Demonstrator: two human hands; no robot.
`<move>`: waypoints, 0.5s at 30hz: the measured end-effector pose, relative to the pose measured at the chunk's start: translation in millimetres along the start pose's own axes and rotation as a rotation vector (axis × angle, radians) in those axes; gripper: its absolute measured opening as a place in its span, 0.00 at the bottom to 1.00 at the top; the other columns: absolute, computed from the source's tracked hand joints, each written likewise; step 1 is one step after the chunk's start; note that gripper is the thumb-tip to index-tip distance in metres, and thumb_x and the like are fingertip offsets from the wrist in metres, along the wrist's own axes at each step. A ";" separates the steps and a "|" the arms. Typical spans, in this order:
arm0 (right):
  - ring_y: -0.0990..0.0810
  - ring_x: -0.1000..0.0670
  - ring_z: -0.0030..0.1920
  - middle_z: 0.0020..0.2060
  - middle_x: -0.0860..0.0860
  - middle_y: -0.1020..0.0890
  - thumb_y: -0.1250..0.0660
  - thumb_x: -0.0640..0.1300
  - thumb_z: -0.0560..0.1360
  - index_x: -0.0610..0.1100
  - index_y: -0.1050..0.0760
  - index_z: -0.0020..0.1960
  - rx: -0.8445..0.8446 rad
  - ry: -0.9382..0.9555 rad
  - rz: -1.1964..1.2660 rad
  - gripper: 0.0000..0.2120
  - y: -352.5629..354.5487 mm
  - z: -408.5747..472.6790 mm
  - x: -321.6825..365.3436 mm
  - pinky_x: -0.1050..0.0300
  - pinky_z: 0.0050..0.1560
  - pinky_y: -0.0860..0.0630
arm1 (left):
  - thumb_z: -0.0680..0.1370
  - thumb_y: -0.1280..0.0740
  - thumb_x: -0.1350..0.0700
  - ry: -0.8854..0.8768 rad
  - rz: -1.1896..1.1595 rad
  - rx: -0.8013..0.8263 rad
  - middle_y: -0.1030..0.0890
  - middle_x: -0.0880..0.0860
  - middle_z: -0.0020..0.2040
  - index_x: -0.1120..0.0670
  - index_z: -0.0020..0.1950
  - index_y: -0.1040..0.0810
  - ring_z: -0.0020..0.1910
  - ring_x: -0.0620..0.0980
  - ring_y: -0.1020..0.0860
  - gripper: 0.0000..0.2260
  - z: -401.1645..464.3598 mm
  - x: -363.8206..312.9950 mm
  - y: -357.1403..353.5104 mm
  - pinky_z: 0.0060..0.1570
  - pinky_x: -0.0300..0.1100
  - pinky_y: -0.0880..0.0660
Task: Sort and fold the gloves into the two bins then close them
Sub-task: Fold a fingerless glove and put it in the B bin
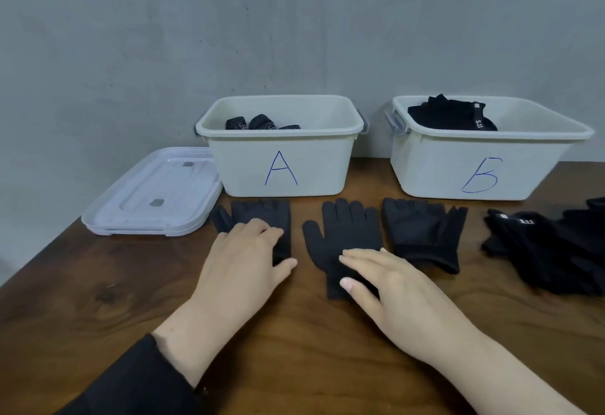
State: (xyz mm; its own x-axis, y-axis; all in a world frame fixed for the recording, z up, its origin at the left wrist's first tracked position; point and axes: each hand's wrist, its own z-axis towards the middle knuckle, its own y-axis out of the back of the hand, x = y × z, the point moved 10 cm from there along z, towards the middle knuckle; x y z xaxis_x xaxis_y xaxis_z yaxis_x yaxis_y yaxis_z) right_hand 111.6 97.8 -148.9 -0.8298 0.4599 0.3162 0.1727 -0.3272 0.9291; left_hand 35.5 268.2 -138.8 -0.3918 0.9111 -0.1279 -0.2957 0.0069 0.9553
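Note:
Three black gloves lie in a row on the wooden table. My left hand [248, 251] rests flat on the left glove [262, 215]. My right hand [383, 287] lies with straight fingers on the cuff end of the middle glove [343, 234]. The right glove [422, 231] lies untouched beside it. Bin A [278, 166] stands open behind them with rolled dotted gloves inside. Bin B [484, 166] stands open at the right and holds folded black gloves. A pile of black gloves [550, 251] lies at the far right.
Two stacked clear lids [154, 195] lie left of bin A, near the table's left edge. A grey wall rises right behind the bins. Bare wooden tabletop [294, 349] stretches in front of the gloves.

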 end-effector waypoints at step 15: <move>0.42 0.68 0.73 0.74 0.65 0.33 0.45 0.61 0.82 0.60 0.33 0.76 0.060 -0.048 0.098 0.23 -2.6 -0.6 -4.4 0.80 0.65 0.55 | 0.83 0.41 0.46 0.150 -0.482 -0.288 0.18 0.43 0.45 0.46 0.55 0.18 0.46 0.44 0.21 0.12 0.7 20.5 38.4 0.45 0.38 0.29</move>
State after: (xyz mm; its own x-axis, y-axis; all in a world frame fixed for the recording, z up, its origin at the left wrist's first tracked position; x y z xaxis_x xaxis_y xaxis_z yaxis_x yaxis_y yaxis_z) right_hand 114.5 96.1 -152.8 -0.7811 0.4679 0.4135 0.2841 -0.3234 0.9026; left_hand 16.8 287.5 -104.6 -0.2674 0.7642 -0.5869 -0.6885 0.2746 0.6712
